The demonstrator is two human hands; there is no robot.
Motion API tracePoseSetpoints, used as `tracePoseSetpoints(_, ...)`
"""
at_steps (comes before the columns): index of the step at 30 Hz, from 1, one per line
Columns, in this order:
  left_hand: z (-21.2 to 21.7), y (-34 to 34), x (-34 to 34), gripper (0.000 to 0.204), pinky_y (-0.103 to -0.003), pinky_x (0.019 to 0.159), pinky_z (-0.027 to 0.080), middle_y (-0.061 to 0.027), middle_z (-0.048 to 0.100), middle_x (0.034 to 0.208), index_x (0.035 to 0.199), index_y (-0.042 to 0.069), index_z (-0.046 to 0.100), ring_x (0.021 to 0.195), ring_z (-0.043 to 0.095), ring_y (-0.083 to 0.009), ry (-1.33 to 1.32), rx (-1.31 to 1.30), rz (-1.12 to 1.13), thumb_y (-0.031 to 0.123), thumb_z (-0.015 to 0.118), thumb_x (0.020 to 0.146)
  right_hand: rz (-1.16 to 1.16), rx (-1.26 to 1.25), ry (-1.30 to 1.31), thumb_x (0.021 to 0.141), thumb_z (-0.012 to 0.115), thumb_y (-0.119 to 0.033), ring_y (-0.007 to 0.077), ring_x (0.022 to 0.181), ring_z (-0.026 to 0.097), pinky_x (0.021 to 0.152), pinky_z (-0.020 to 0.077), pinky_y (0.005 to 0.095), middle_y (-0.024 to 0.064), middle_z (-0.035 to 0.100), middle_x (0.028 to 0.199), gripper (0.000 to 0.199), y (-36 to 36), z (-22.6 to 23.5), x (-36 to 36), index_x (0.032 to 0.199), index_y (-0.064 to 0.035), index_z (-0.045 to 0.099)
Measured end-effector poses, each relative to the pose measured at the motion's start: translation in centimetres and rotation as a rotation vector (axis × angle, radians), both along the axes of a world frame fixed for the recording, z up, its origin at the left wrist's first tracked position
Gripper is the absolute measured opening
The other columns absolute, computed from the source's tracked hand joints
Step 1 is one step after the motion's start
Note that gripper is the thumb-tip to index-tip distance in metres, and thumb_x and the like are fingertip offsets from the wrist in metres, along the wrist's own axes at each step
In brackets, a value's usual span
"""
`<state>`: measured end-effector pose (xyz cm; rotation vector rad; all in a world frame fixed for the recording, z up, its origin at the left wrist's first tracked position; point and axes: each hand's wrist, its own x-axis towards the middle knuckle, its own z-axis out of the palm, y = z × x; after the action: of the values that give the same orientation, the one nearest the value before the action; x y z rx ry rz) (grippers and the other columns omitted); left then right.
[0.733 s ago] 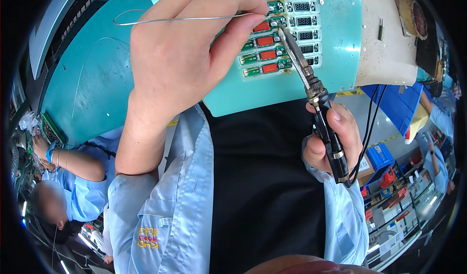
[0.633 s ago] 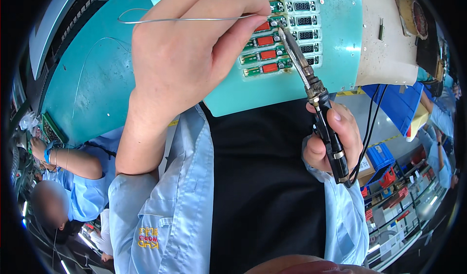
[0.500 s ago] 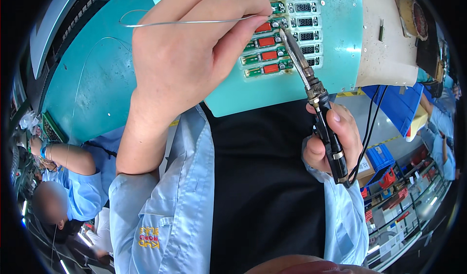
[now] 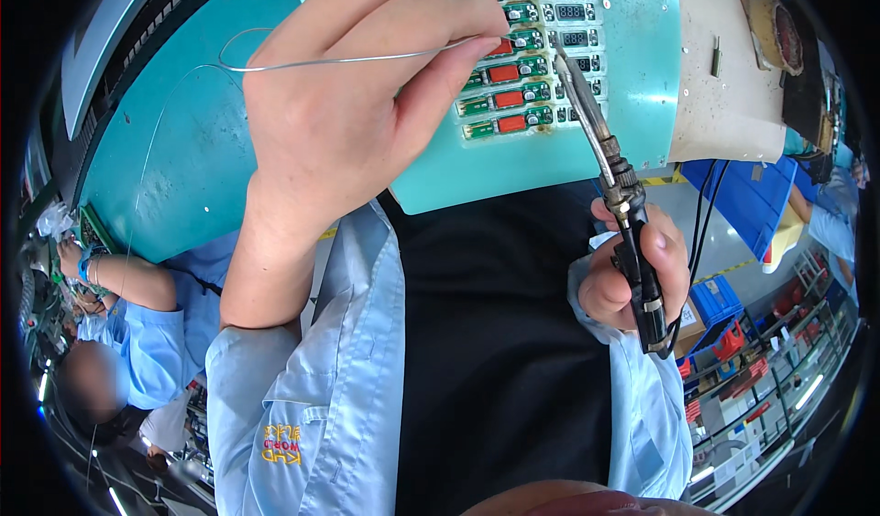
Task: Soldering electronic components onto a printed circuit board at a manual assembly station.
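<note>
My left hand (image 4: 344, 104) pinches a thin solder wire (image 4: 339, 60) between thumb and forefinger, above a turquoise board fixture (image 4: 477, 181). A loop of the wire trails back over the hand to the left. In my right hand (image 4: 637, 273) is a black-handled soldering iron (image 4: 605, 149), gripped round its handle. Its tip points up and left, over the small display modules (image 4: 575, 38). Rows of green circuit boards with red components (image 4: 504, 74) sit in the fixture's slots, right of my left fingertips. My left hand hides part of these rows.
At the right stands a soldering iron stand pad (image 4: 772, 32) on a beige surface (image 4: 706, 104), with a small metal pin (image 4: 717, 62) nearby. Blue bins (image 4: 747, 204) are beyond. A co-worker's arm (image 4: 128, 287) is at the left. A black cable (image 4: 701, 227) hangs from the iron.
My right hand has moved the soldering iron to the right, its tip now away from the red-component boards and over the displays. My left hand has barely shifted, still pinching the wire.
</note>
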<state>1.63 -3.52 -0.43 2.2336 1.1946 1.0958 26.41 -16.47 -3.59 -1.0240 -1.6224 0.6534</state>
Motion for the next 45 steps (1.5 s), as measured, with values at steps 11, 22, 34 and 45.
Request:
tracePoseSetpoints(11, -0.2, -0.7, 0.5, 0.015, -0.019, 0.06, 0.05, -0.0041, 0.072, 0.099, 0.09, 0.004, 0.079, 0.07, 0.061, -0.0103, 0.019, -0.018, -0.016, -0.006, 0.081, 0.079, 0.01, -0.076, -0.089, 0.094, 0.078, -0.031, 0.0262, 0.08, 0.069, 0.073, 0.0555, 0.0334, 0.0183, 0.071, 0.109, 0.042, -0.9, 0.8, 0.2, 0.123, -0.0032, 0.065)
tracePoseSetpoints(22, -0.6, -0.8, 0.7, 0.016, -0.019, 0.059, 0.05, -0.0027, 0.072, 0.099, 0.09, 0.005, 0.079, 0.069, 0.061, -0.0093, -0.03, -0.073, -0.001, -0.006, 0.081, 0.078, -0.032, -0.072, -0.119, 0.094, 0.079, -0.031, 0.0241, 0.077, 0.069, 0.07, 0.0553, 0.0308, 0.0176, 0.072, 0.106, 0.039, -0.8, 0.5, -0.3, 0.119, -0.0037, 0.067)
tracePoseSetpoints(34, -0.8, -0.9, 1.0, 0.017, -0.02, 0.06, 0.05, -0.0019, 0.072, 0.097, 0.09, 0.005, 0.079, 0.069, 0.061, -0.0097, 0.011, -0.024, -0.007, -0.005, 0.082, 0.077, -0.022, -0.078, -0.117, 0.094, 0.079, -0.031, 0.024, 0.076, 0.068, 0.069, 0.0551, 0.0308, 0.018, 0.072, 0.105, 0.038, -0.7, 0.5, -0.3, 0.118, -0.0038, 0.067)
tracePoseSetpoints(45, -0.7, -1.0, 0.9, 0.016, -0.02, 0.06, 0.051, -0.0023, 0.072, 0.096, 0.089, 0.006, 0.079, 0.069, 0.061, -0.0107, 0.036, -0.007, 0.028, -0.003, 0.083, 0.077, -0.011, -0.075, -0.141, 0.094, 0.078, -0.031, 0.0245, 0.076, 0.068, 0.069, 0.0551, 0.031, 0.0182, 0.072, 0.106, 0.039, -0.8, 0.6, -0.3, 0.12, -0.0037, 0.066)
